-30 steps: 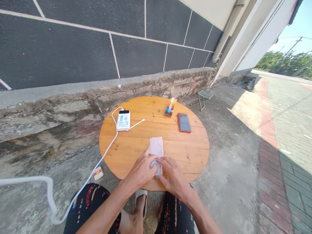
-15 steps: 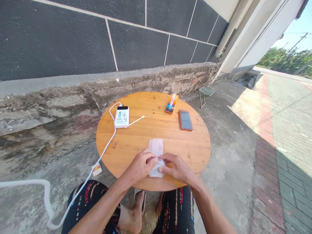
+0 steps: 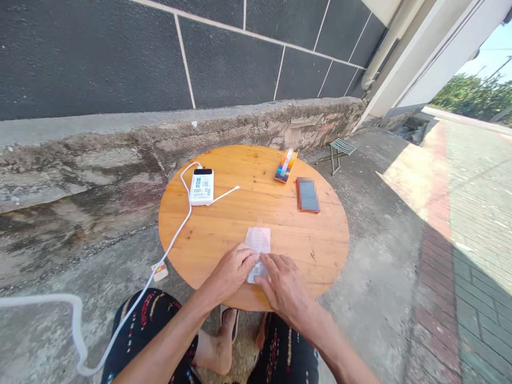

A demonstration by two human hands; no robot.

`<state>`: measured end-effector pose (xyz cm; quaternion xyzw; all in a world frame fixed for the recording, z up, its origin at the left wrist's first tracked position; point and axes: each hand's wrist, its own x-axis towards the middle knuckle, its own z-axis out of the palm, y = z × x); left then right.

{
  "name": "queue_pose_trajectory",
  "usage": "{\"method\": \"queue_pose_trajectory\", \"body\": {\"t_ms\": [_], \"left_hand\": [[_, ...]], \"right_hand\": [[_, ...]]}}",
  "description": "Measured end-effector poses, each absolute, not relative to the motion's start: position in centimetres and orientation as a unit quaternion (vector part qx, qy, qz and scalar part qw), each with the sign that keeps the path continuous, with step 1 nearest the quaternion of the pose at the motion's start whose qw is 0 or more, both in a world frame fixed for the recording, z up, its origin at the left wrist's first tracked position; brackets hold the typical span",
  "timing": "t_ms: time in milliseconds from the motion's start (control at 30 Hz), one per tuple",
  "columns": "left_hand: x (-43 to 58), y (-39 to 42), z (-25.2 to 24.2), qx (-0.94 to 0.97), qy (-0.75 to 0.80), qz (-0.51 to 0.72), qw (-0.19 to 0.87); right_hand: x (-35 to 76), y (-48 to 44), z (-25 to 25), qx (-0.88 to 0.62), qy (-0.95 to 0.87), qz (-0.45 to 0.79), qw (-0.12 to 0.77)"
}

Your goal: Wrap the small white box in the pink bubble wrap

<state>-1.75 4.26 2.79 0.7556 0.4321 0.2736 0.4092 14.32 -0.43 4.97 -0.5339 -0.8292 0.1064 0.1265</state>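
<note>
A thin white tissue or plastic wrapper (image 3: pixel 258 242) lies near the front of a round wooden table (image 3: pixel 224 224). My left hand (image 3: pixel 232 272) rests on its near left corner, fingers curled and pinching the edge. My right hand (image 3: pixel 284 285) lies flat over its near right part, fingers stretched out and pressing down. The wrapper's near end is hidden under both hands.
A white power bank (image 3: pixel 201 186) with a white cable (image 3: pixel 172 248) sits at the table's back left. An orange packet (image 3: pixel 285 167) and a phone (image 3: pixel 308 195) lie at the back right. A small box (image 3: pixel 160 271) lies on the concrete ground, a metal stool (image 3: pixel 338 151) stands beyond.
My right hand went from pinching the wrapper's edge to lying flat on it. The wrapper looks shorter and flatter. The camera view shifted slightly.
</note>
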Motion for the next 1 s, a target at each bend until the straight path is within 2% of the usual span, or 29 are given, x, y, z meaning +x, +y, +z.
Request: {"method": "queue_pose_trajectory", "body": {"t_ms": [167, 333, 567, 833, 1000], "left_hand": [[-1.9, 4.2, 3.3, 0.719, 0.468, 0.274, 0.435], [-3.0, 5.3, 3.6, 0.744, 0.491, 0.289, 0.35], [-2.0, 7.7, 2.6, 0.732, 0.562, 0.218, 0.318], [-3.5, 6.1, 3.5, 0.695, 0.581, 0.247, 0.343], [-4.9, 4.8, 3.1, 0.683, 0.602, 0.22, 0.35]], "right_hand": [[13.4, -1.1, 4.4, -0.54, -0.836, 0.04, 0.09], [13.8, -0.4, 4.6, -0.523, -0.844, 0.065, 0.094], [14.3, -0.2, 4.6, -0.52, -0.843, 0.083, 0.108], [14.6, -0.7, 3.1, -0.516, -0.836, 0.099, 0.16], [14.6, -1.7, 1.9, -0.499, -0.84, 0.092, 0.193]]}}
